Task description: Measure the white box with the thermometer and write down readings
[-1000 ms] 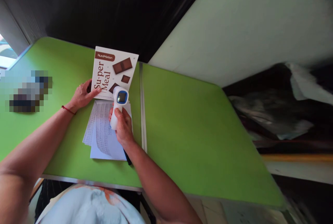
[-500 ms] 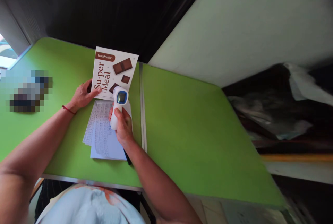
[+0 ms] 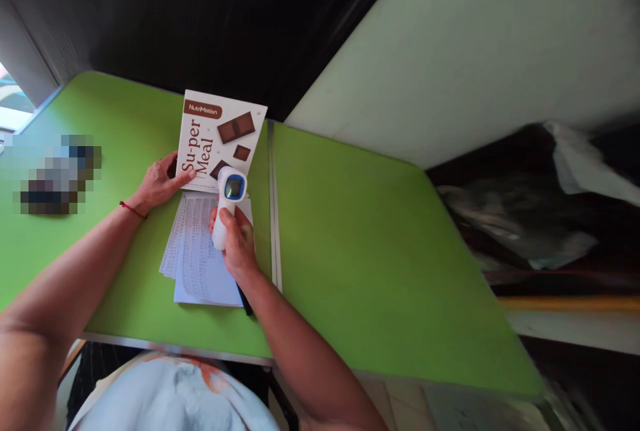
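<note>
My right hand point(image 3: 236, 237) is wrapped around the grip of a white infrared thermometer point(image 3: 225, 217). Its small dark screen, ringed in blue, faces up toward me, and its head overlaps the lower right of a white box. This box point(image 3: 203, 131) reads "NutriMotion" and "Su-per Meal" and has brown chocolate pieces printed on it. With the thumb on its front, my left hand point(image 3: 165, 179) grips the lower left edge; the other fingers are partly hidden behind. Below the box lie papers covered in handwriting point(image 3: 197, 264), partly under my right hand. A black pen-like object point(image 3: 245, 301) shows beside my right wrist.
The green table point(image 3: 380, 251) has a pale seam point(image 3: 273, 217) running across it right of the papers. A blurred-out object point(image 3: 60, 177) lies on the left. Behind stands a dark panel point(image 3: 200, 17); at the right is a dark shelf with crumpled plastic point(image 3: 530, 224).
</note>
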Demonstrator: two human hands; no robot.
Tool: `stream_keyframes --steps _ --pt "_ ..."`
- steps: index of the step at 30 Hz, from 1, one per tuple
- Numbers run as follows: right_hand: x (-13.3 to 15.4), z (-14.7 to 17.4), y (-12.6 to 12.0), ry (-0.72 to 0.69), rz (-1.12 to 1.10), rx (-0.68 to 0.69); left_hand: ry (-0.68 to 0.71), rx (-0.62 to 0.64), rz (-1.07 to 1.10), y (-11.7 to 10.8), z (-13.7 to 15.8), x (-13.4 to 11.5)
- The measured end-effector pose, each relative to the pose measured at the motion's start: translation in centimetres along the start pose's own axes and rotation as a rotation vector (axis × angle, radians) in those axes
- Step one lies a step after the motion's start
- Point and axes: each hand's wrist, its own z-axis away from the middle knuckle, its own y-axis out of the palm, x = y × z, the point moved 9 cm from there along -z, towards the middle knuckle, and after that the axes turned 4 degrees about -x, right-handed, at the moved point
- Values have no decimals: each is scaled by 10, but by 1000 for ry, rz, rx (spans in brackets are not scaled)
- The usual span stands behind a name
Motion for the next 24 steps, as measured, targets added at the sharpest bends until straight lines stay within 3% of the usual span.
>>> stream_keyframes --steps 7,10,13,16,19,24 --pt "16 -4 -4 -26 64 44 66 32 166 4 -3 -3" --pt "44 -10 -16 -94 228 122 92 -25 60 2 -7 3" --pt "67 -18 -44 -159 502 152 100 -83 -109 0 -12 13" --pt "74 -24 -80 -250 908 47 87 -138 -197 -1 -15 19" --pt "63 -25 -102 -312 1223 -58 27 -180 -246 -2 -16 21" --pt "49 -22 -103 -449 1329 -158 -174 -237 -286 -9 -12 21"
